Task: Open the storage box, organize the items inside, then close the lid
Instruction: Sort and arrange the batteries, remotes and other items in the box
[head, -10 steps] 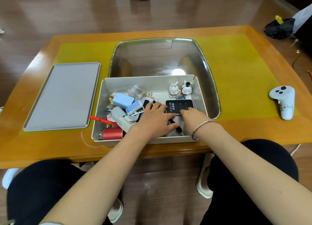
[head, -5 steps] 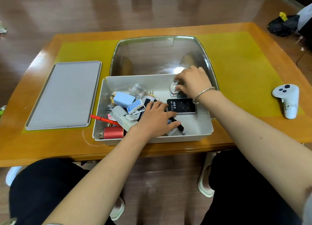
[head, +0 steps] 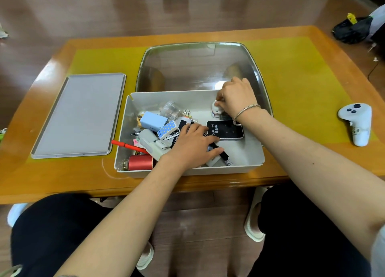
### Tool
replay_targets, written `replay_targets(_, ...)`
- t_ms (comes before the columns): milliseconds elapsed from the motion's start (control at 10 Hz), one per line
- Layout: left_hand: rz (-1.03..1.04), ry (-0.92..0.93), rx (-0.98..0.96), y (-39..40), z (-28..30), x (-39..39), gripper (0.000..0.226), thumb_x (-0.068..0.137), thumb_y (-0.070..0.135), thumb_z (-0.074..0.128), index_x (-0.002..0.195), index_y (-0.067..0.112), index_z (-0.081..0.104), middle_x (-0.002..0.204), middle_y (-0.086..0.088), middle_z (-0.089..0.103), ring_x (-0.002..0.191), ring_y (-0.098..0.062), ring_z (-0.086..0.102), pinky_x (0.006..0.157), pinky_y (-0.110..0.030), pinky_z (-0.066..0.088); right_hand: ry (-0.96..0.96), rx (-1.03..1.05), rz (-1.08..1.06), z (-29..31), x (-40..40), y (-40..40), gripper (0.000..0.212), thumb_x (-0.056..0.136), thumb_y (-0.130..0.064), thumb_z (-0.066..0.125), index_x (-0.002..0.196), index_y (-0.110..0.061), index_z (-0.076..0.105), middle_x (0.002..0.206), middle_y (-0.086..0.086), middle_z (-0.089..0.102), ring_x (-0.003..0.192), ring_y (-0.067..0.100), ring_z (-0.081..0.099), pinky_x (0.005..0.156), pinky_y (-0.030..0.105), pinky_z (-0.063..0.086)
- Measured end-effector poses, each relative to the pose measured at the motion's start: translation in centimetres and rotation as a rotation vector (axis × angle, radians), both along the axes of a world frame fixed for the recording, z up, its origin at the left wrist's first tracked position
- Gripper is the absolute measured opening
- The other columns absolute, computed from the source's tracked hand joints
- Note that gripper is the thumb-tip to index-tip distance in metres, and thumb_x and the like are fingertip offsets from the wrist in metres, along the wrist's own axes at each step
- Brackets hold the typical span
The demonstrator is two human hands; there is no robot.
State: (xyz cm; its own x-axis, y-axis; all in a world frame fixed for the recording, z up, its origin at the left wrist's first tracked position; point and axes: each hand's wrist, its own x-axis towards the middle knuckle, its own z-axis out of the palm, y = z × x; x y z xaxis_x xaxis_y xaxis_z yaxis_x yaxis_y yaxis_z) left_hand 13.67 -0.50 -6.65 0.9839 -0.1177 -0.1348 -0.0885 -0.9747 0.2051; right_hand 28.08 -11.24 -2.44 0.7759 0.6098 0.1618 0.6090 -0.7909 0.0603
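The white storage box (head: 257,152) stands open at the table's front edge, its clear lid (head: 198,64) tilted back behind it. My left hand (head: 191,145) rests flat on the black items in the box's middle. My right hand (head: 237,97) is at the back right corner, fingers curled round a small white figurine (head: 216,110). In front of that hand lies a black Wi-Fi device (head: 227,131). The left half holds a light blue charger (head: 153,120), a blue dotted box (head: 167,129), a clear cup (head: 171,110), a red pen (head: 127,145) and a red cylinder (head: 140,162).
A flat grey tray (head: 79,116) lies on the yellow mat left of the box. A white game controller (head: 357,122) sits at the right side of the table. A black bag (head: 352,29) is on the floor beyond the far right corner.
My right hand left the black Wi-Fi device, moved to the back right corner and closed on the white figurine. My left hand stayed on the items in the middle.
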Motion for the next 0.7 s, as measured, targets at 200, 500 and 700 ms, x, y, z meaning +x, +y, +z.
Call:
replay_targets(200, 0.002, -0.002, -0.006, 0.0, -0.1, 0.1, 0.050, 0.093, 0.063, 0.036, 0.135, 0.039, 0.050, 0.147, -0.003, 0.038, 0.140, -0.022, 0.021, 0.117, -0.043, 0.008, -0.010, -0.007, -0.004, -0.1, 0.1, -0.1, 0.020, 0.087, -0.037, 0.061, 0.094, -0.023, 0.073, 0.100, 0.001, 0.066, 0.104, 0.024, 0.046, 0.082, 0.037, 0.028)
replay_targets(500, 0.011, -0.026, -0.026, 0.1, -0.3, 0.2, 0.053, 0.094, 0.061, 0.033, 0.138, 0.036, 0.047, 0.146, -0.003, 0.040, 0.138, -0.023, 0.024, 0.116, -0.043, 0.011, -0.007, 0.049, -0.017, 0.5, 0.1, -0.8, 0.023, 0.083, -0.042, 0.065, 0.095, -0.024, 0.072, 0.102, 0.001, 0.067, 0.105, 0.024, 0.048, 0.084, 0.036, 0.029)
replay_targets(700, 0.063, -0.097, -0.073, -0.1, 0.2, 1.4, 0.060, 0.097, 0.056, 0.033, 0.146, 0.021, 0.036, 0.147, -0.002, 0.039, 0.136, -0.024, 0.027, 0.111, -0.039, 0.018, -0.021, 0.072, -0.062, 2.0, 1.2, -3.6, 0.020, 0.083, -0.039, 0.066, 0.097, -0.024, 0.071, 0.102, 0.006, 0.066, 0.104, 0.028, 0.050, 0.083, 0.037, 0.033)
